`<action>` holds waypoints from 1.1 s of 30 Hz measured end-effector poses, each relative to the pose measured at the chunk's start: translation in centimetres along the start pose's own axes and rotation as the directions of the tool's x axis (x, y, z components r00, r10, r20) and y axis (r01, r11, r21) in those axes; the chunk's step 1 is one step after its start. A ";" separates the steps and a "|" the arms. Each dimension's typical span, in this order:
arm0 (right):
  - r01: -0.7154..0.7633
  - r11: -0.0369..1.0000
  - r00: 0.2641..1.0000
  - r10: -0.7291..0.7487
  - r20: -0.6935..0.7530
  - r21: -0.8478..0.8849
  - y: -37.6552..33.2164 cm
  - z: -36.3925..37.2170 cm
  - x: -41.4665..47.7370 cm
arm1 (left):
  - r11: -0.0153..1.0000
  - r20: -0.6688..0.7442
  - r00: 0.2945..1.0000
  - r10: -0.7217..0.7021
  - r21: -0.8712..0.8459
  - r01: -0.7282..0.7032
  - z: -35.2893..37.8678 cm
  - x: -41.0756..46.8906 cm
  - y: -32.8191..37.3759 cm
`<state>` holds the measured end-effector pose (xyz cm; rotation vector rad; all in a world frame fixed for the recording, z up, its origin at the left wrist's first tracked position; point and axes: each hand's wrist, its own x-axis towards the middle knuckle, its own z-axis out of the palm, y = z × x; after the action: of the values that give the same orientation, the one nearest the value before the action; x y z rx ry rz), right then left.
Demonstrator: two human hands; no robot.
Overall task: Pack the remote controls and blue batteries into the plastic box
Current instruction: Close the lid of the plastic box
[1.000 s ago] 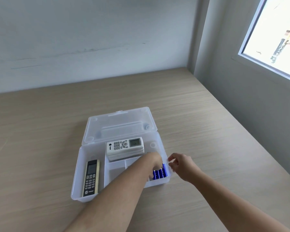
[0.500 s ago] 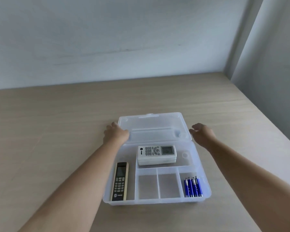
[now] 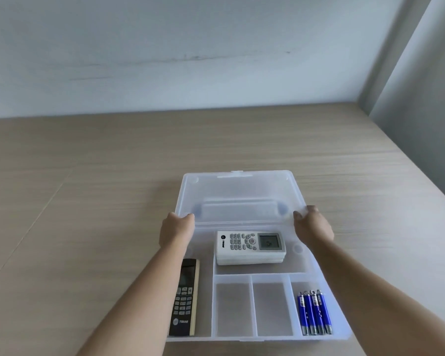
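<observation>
The translucent plastic box (image 3: 316,263) sits open on the pale wood-grain table (image 3: 88,201) in front of me, its long side running left to right and its hinged clear lid (image 3: 239,191) lying back toward the grey wall (image 3: 190,47). My left hand (image 3: 176,231) grips the lid's near left corner, thumb on top, and my right hand (image 3: 312,227) grips the near right corner the same way, fingers wrapped under the edge. Inside, the white remote control with grey buttons and a small screen (image 3: 251,247) lies flat in the wide rear compartment, long axis left to right, screen end to the right. The slim black remote control with beige edges (image 3: 184,298) lies in the narrow left compartment, long axis front to back, its display toward the lid and its logo nearest me; my left forearm crosses its left edge. The four blue cylindrical batteries (image 3: 314,313) lie side by side, touching, in the front right compartment, pointing front to back. The two small compartments between them and the black remote hold nothing.
</observation>
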<state>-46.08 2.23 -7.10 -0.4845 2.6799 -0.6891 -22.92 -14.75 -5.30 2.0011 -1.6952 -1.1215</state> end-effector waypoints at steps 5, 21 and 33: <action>0.040 0.976 0.999 -0.043 0.011 0.213 0.0 -0.6 0.0 | 0.994 -0.016 1.000 0.022 -0.104 -0.024 -0.1 -0.1 0.0; 0.581 0.752 0.805 -0.474 -0.357 0.312 -2.3 -13.9 -8.1 | 0.669 -0.123 0.658 0.743 0.166 -0.724 -12.9 -9.4 5.5; 0.744 0.601 0.658 -0.737 0.157 -0.293 9.8 -8.3 -18.4 | 0.238 0.493 0.610 0.621 0.622 -0.746 -8.6 -16.4 -7.8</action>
<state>-35.37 21.06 -1.00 -1.7636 2.5004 -0.3855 -11.39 0.35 1.31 1.0565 -3.0892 -0.1133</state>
